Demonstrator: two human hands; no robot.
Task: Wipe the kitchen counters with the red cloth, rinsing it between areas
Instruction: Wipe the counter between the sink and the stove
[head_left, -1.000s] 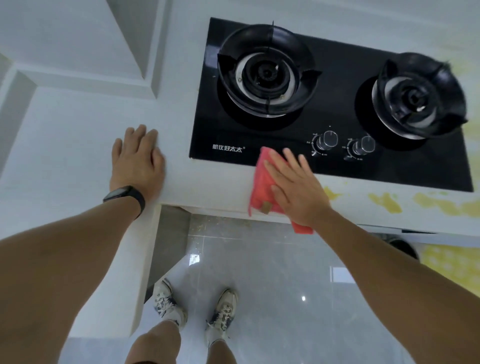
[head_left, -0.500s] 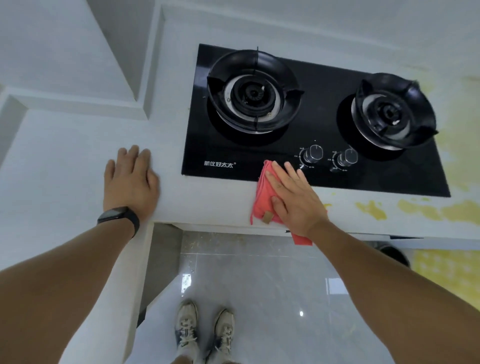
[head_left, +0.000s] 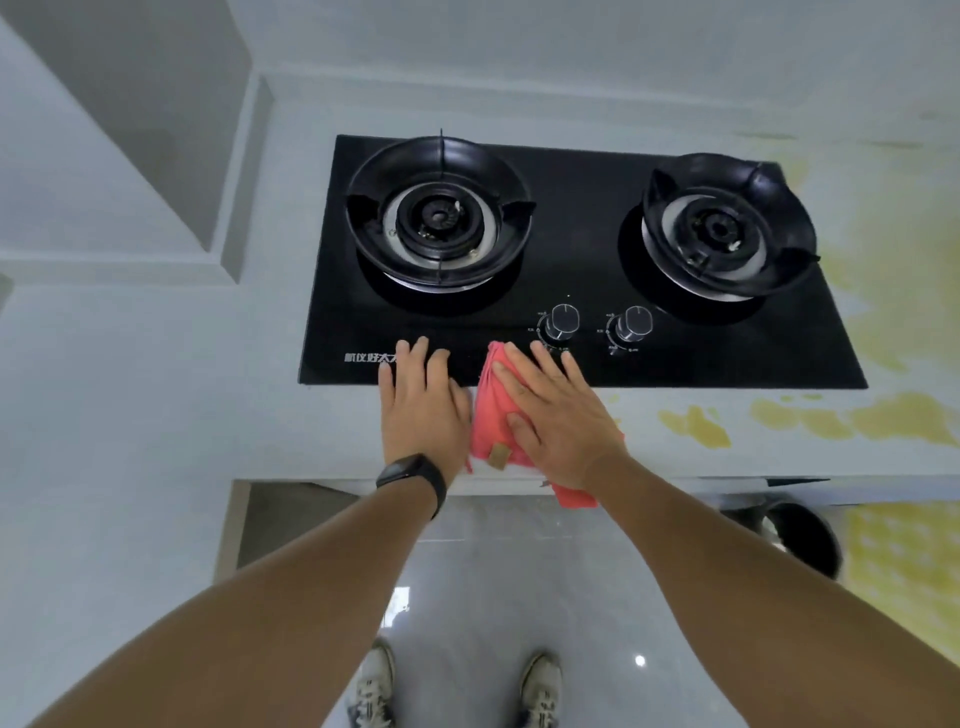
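The counter (head_left: 156, 415) is a pale L-shaped slab; its front edge runs left to right under both wrists, and to the right that edge strip carries yellow stains (head_left: 852, 421). A black glass hob (head_left: 582, 249) is set in it toward the back, with two burners, left burner (head_left: 439, 213) and right burner (head_left: 727, 228), and two knobs (head_left: 565, 318) near the hob's front edge.

The red cloth (head_left: 493, 410) lies on the strip of counter between the hob's front edge and the counter's front edge, about midway along the hob. Its long axis runs front to back: the far end overlaps the hob's front edge and one near corner hangs off the counter's front edge. A tan tag shows at its near end.

The right hand (head_left: 556, 415) lies flat on the cloth, fingers straight and spread, pressing, not gripping; the fingertips reach onto the black glass just short of the left knob. The left hand (head_left: 421, 405) is also flat, fingers straight, palm on the counter, touching the cloth's left side, fingertips on the hob's front edge. It holds nothing. A dark wristband (head_left: 413, 475) is on the left wrist.

Key relation: the cloth is under the right palm, so the right hand is the working one. The stains lie to the right along the front edge, well apart from the cloth, so the likely next stroke is a sideways sweep to the right, across the cloth's long axis.
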